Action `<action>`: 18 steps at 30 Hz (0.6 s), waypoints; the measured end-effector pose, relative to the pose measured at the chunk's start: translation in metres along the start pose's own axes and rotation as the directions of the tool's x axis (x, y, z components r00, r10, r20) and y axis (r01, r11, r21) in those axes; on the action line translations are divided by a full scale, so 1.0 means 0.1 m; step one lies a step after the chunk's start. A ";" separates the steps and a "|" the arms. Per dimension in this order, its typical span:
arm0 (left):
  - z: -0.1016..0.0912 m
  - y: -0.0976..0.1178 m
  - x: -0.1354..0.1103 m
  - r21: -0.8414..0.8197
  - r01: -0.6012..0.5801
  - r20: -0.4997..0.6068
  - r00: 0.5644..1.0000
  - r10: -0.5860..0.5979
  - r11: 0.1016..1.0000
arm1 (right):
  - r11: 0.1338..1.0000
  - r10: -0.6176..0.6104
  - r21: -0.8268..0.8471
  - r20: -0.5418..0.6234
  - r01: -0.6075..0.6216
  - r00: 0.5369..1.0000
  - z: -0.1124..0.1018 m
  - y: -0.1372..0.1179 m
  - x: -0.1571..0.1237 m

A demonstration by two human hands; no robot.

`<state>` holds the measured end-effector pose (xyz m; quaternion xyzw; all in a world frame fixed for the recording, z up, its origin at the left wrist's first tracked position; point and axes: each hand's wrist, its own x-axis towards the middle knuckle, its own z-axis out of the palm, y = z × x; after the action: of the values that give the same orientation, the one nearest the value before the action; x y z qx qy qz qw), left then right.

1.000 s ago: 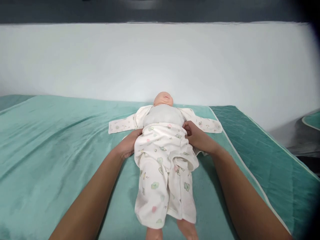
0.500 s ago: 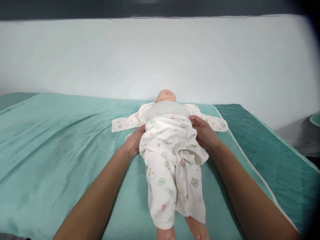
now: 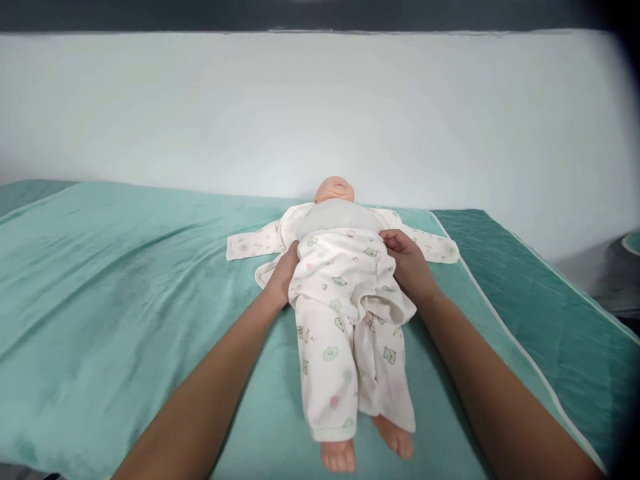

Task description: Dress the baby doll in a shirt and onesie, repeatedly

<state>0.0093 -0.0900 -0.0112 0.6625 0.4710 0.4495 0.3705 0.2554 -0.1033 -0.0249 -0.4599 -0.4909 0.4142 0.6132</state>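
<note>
head | doll (image 3: 334,190) in trousers (image 3: 333,347) | right hand (image 3: 406,262) curled at waistband (image 3: 345,231), grip unclear | left hand (image 3: 285,272): cannot tell

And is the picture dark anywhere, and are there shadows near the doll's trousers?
Head view: black fills the right-hand corners; the white wall looks softly lit, without harsh glare; a soft shadow lies on the green sheet along the right forearm; the trousers are sharp enough to show their prints.
</note>
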 end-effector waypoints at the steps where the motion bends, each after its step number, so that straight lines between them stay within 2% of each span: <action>1: 0.00 -0.04 0.01 0.019 -0.001 0.009 1.000 0.000 1.000 | 0.998 -0.048 -0.047 -0.045 0.046 0.998 0.01 0.00 0.00; 3: 0.00 -0.10 0.03 0.041 0.017 -0.020 1.000 -0.016 0.999 | 0.981 -0.151 -0.142 -0.134 0.131 0.979 0.02 -0.02 0.00; 5: 0.00 -0.11 0.06 0.050 0.010 -0.142 0.990 -0.003 0.999 | 0.954 -0.236 -0.226 -0.164 0.196 0.958 0.05 -0.06 -0.01; 7: -0.01 -0.08 0.09 0.073 -0.076 -0.239 0.967 0.091 0.994 | 0.916 -0.304 -0.297 -0.076 0.269 0.950 0.08 -0.12 -0.04; 8: -0.01 -0.06 0.10 0.100 -0.140 -0.241 0.957 0.161 0.985 | 0.892 -0.332 -0.326 -0.002 0.313 0.943 0.10 -0.16 -0.05; 11: -0.02 0.02 0.12 0.190 -0.310 -0.095 0.938 0.332 0.931 | 0.806 -0.401 -0.388 0.196 0.447 0.895 0.14 -0.23 -0.08; 13: -0.03 0.06 0.12 0.261 -0.355 0.001 0.930 0.367 0.898 | 0.762 -0.417 -0.420 0.263 0.493 0.870 0.14 -0.26 -0.07; 15: -0.04 0.08 0.12 0.319 -0.376 0.065 0.924 0.376 0.870 | 0.750 -0.393 -0.447 0.293 0.488 0.872 0.14 -0.27 -0.06; 18: -0.05 0.10 0.12 0.346 -0.405 0.128 0.914 0.385 0.846 | 0.757 -0.304 -0.493 0.315 0.429 0.899 0.16 -0.27 -0.03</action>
<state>0.0097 -0.0805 0.0021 0.8141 0.3898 0.4024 0.1528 0.2407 -0.1104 0.0024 -0.4632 -0.7330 0.1734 0.4669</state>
